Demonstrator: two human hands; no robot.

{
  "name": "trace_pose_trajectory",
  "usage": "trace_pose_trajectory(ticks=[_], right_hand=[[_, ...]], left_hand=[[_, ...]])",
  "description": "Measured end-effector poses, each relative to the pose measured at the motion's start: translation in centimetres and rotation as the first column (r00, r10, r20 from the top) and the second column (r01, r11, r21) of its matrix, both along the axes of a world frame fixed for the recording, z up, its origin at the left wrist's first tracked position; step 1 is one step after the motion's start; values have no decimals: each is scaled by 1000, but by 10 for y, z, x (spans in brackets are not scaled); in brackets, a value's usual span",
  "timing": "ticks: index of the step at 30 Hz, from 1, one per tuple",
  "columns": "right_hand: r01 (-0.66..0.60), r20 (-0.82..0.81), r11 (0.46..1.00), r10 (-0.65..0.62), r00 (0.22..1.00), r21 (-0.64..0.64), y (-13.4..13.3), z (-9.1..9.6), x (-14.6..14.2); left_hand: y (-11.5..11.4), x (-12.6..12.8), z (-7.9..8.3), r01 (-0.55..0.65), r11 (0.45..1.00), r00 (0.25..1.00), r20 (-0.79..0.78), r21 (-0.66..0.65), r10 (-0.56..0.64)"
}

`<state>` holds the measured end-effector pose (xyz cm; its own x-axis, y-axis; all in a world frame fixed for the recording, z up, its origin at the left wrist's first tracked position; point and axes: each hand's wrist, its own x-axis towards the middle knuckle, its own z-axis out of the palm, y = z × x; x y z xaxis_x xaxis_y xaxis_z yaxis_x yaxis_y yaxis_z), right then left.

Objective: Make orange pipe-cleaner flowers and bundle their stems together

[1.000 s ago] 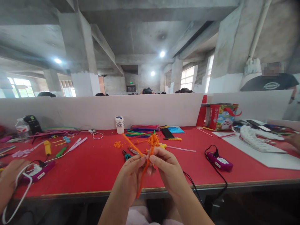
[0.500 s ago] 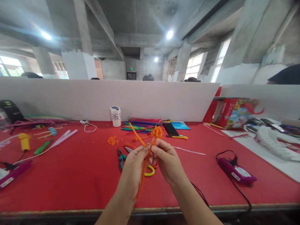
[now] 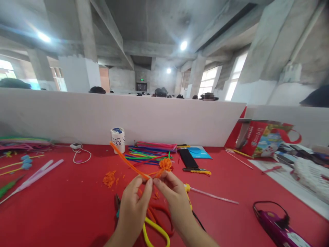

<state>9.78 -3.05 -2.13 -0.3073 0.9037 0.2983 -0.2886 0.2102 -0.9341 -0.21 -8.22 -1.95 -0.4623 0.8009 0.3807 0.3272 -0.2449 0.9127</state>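
Note:
Pinched in the fingertips of my left hand is an orange pipe cleaner, whose free end sticks out up and to the left. My right hand is closed on the stem just below a fluffy orange pipe-cleaner flower. The fingertips of both hands nearly meet, and the exact joint between strand and stem is hidden. Beneath the hands lie scissors with yellow and red handles. Pliers are partly covered by my left hand. Orange fluff scraps lie to the left.
Behind the hands are a bundle of coloured pipe cleaners, a white cylinder, a black phone and a blue packet. A clear stick lies at right, near a purple power strip. A white partition stands behind.
The view has tilted down and shifted. The left hand has drawn apart slightly from the right, and the orange strand now slants more to the left. The flower stays in the right hand.

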Motion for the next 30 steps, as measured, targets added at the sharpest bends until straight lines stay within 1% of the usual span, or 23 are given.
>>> trace_pose_trajectory(ticks=[1,3,5,7,9,10,11,12,13,14,15,16,17,18,19,21,22,24,25,26,28,30], right_hand=[[5,10,1000,-5,1000,2,6,1,-1],[-6,18,1000,7,1000,-4,19,5,-4],[-25,20,999,25,999,-37,31,10,-8],[-24,66,998,27,997,-59,46,13,-10],[-39,196,999,45,980,-37,63,14,-9],[-62,282,998,60,957,-2,73,13,-8],[-97,375,994,74,924,41,83,10,-5],[-133,477,986,69,876,101,92,6,-1],[-162,582,973,38,813,164,100,1,3],[-203,685,957,5,729,209,107,-6,7],[-245,777,941,-30,629,235,112,-13,10],[-281,846,927,-65,528,247,115,-20,12],[-313,892,918,-85,444,243,115,-27,12],[-333,916,915,-88,392,230,113,-32,9],[-349,930,912,-81,360,214,109,-37,4],[-385,945,904,-57,323,186,96,-42,-12],[-418,958,892,-55,282,174,89,-44,-23],[-462,970,868,-83,228,183,76,-47,-46],[-477,976,863,-75,203,165,72,-49,-56],[-469,980,871,-63,189,147,68,-51,-65],[-458,980,879,-48,193,133,66,-57,-75],[-416,970,897,-49,237,147,71,-59,-76]], left_hand=[[8,-1,2,64,997,993,101,-36,-60],[25,-2,4,179,982,943,296,-56,-155],[41,-5,6,221,975,894,406,-28,-191],[55,-13,7,212,977,873,451,-11,-185],[64,-27,11,171,985,877,459,-26,-140],[68,-36,14,155,987,876,467,-43,-117],[70,-46,17,119,992,879,469,-43,-85],[71,-56,21,90,996,887,456,-13,-74],[71,-66,25,37,999,887,460,18,-41],[71,-75,28,43,999,889,456,-2,-37],[71,-83,30,23,1000,889,458,-12,-15],[70,-90,31,38,998,889,458,-42,-14],[70,-95,32,11,999,889,458,-46,11],[69,-99,31,3,998,891,453,-58,24],[69,-101,31,-7,998,895,445,-61,34],[69,-101,30,-8,998,911,410,-62,33],[69,-100,30,2,998,923,384,-62,22],[70,-96,31,29,997,942,334,-69,-4],[71,-93,31,41,997,947,320,-70,-16],[71,-92,31,48,997,951,309,-67,-25],[73,-89,31,64,996,953,301,-62,-43],[74,-88,29,76,995,949,310,-71,-51]])
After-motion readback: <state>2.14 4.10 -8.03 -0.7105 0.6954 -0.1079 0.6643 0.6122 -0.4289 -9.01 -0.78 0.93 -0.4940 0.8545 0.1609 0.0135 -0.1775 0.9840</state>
